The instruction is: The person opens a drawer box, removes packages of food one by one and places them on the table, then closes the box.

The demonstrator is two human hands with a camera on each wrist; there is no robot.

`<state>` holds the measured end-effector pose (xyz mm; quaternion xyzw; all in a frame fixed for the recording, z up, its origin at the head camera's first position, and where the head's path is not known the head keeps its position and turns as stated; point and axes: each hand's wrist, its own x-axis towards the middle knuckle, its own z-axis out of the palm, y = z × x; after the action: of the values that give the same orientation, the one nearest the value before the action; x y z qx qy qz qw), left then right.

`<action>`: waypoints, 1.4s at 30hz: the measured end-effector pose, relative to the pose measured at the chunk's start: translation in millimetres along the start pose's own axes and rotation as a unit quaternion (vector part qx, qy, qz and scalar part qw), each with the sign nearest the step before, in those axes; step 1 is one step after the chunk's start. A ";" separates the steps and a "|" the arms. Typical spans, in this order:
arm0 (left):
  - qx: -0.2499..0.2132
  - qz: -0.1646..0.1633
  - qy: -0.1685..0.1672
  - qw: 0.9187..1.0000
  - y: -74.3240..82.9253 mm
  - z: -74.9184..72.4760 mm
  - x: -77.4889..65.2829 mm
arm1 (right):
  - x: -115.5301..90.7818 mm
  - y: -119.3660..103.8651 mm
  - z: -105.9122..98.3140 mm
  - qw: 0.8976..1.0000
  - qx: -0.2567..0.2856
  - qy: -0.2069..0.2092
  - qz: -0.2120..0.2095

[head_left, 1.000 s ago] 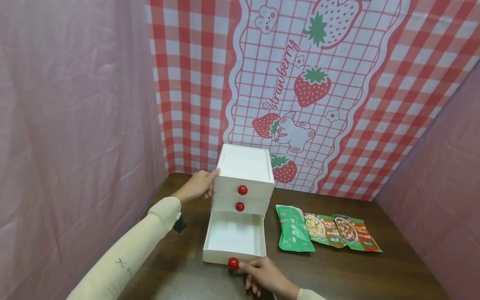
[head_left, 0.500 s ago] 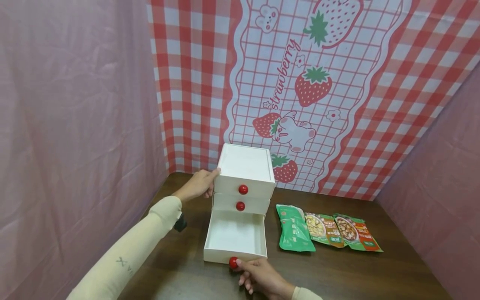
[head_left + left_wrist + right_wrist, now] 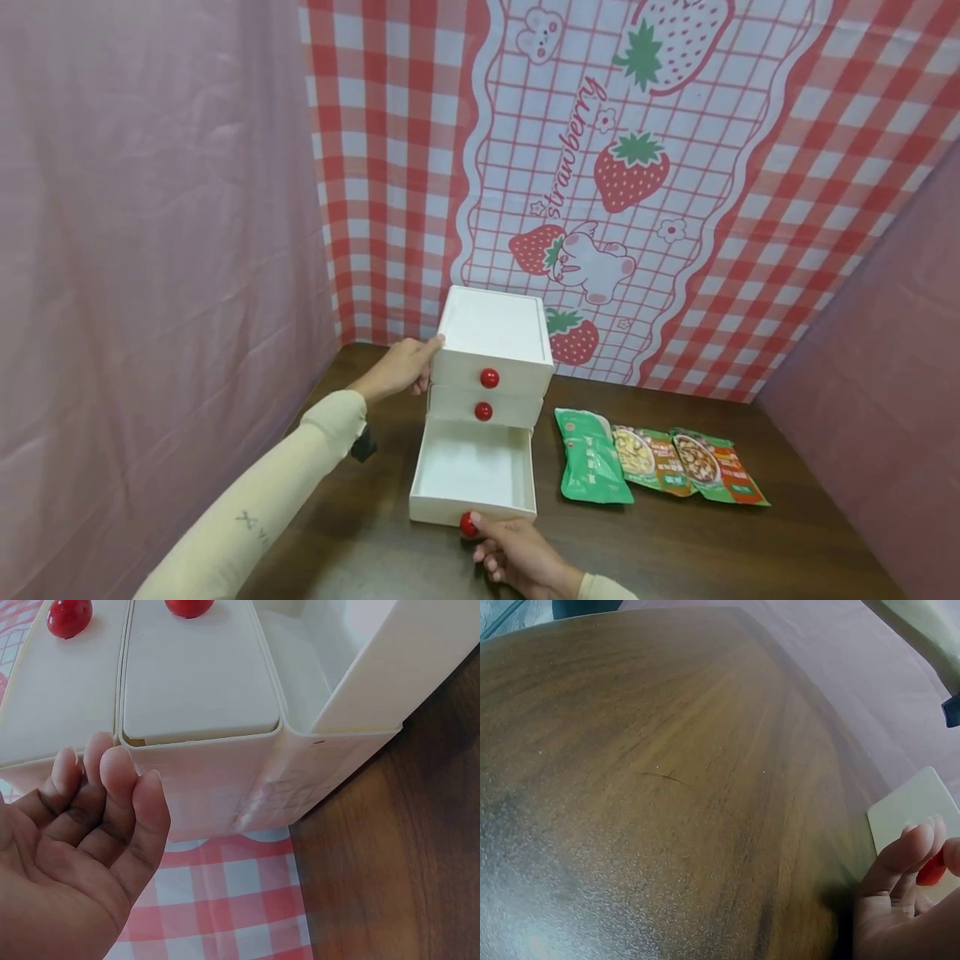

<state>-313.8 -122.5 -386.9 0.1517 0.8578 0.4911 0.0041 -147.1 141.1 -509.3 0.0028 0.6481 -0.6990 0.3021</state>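
Note:
A small white drawer cabinet (image 3: 495, 325) with red knobs stands on the table, and its bottom drawer (image 3: 472, 471) is pulled out with nothing inside. My right hand (image 3: 525, 557) pinches the red knob (image 3: 468, 524) of that drawer between thumb and fingers; the right wrist view shows the knob (image 3: 931, 868) partly hidden by the fingers. At the cabinet's upper left side, my left hand (image 3: 402, 367) rests against the edge. Seen in the left wrist view, the left hand's fingers (image 3: 120, 780) are loosely bent beside the cabinet's side wall. The two upper drawers are closed.
Right of the cabinet lie a green food pouch (image 3: 592, 458) and two pouches with food pictures, one yellowish (image 3: 652, 461) and one red-orange (image 3: 720, 467). A red-checked strawberry cloth (image 3: 390, 167) hangs behind, and pink curtains (image 3: 150, 250) flank the brown table (image 3: 675, 550).
My right hand has shifted slightly left, from fingertips at the knob's side to a thumb over it. The bottom drawer stays pulled out, and my left hand keeps its place.

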 end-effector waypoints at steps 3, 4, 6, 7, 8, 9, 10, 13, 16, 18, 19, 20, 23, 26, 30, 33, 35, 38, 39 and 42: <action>0.004 -0.001 0.004 1.000 0.4 -0.1 0.0 | 0.4 -0.1 0.3 1.000 -0.001 0.004 -0.002; 0.004 -0.002 0.005 1.000 0.5 0.0 0.0 | 0.5 -0.2 0.3 1.000 -0.002 0.006 -0.003; 0.005 -0.003 0.005 1.000 1.1 0.1 0.0 | 1.0 0.0 0.4 1.000 -0.003 0.009 -0.004; 0.005 -0.004 0.005 1.000 1.1 0.0 -0.1 | 1.0 0.1 0.6 1.000 -0.003 0.010 -0.005; 0.005 -0.004 0.005 1.000 1.1 0.1 -0.1 | 0.9 0.1 0.9 1.000 -0.003 0.011 -0.004; 0.005 -0.004 0.006 1.000 1.2 0.3 -0.2 | 0.8 0.1 1.1 1.000 -0.002 0.012 -0.004; 0.005 -0.005 0.005 1.000 1.0 0.5 -0.3 | 0.8 0.3 1.3 1.000 -0.002 0.012 -0.004; 0.006 -0.003 0.006 1.000 0.4 1.2 0.0 | 0.5 0.2 1.7 1.000 0.000 0.012 -0.005; 0.007 0.000 0.005 1.000 0.6 1.4 0.2 | 0.7 -0.8 1.2 1.000 0.000 0.014 -0.006; 0.008 0.001 0.005 1.000 0.9 1.3 0.1 | 0.7 -2.2 0.9 1.000 0.002 0.016 -0.007; 0.008 0.002 0.005 1.000 0.9 1.2 -0.1 | 0.8 -2.8 0.9 1.000 0.003 0.017 -0.007; 0.007 0.001 0.004 1.000 1.1 1.1 -0.2 | 1.0 -3.2 0.7 1.000 0.003 0.017 -0.008; 0.007 0.001 0.003 1.000 1.3 1.0 -0.5 | 1.5 -4.9 0.7 1.000 0.007 0.018 -0.008; 0.007 0.000 0.003 1.000 2.0 1.0 -0.2 | 2.6 -5.3 0.8 1.000 0.008 0.019 -0.009; 0.008 -0.001 0.003 1.000 2.5 1.0 0.2 | 4.8 -5.0 0.8 1.000 0.009 0.020 -0.006; 0.008 0.000 0.003 1.000 2.7 1.0 0.1 | 6.7 -5.4 0.2 1.000 0.006 0.021 -0.006; 0.006 -0.001 0.003 1.000 2.7 1.1 0.1 | 8.0 -6.4 -0.5 1.000 0.005 0.020 -0.008; 0.004 -0.003 0.002 1.000 2.1 0.9 0.1 | 9.8 -8.3 -1.7 1.000 0.004 0.017 -0.011; 0.005 -0.003 0.002 1.000 1.7 0.8 0.2 | 10.4 -9.1 -2.0 1.000 0.005 0.015 -0.011; 0.007 -0.001 0.002 1.000 1.3 0.4 0.3 | 12.2 -11.6 -2.4 1.000 0.007 0.014 -0.012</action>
<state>-313.7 -121.6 -386.0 0.1496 0.8614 0.4855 0.0022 -162.9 137.9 -504.0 0.0067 0.6471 -0.7074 0.2843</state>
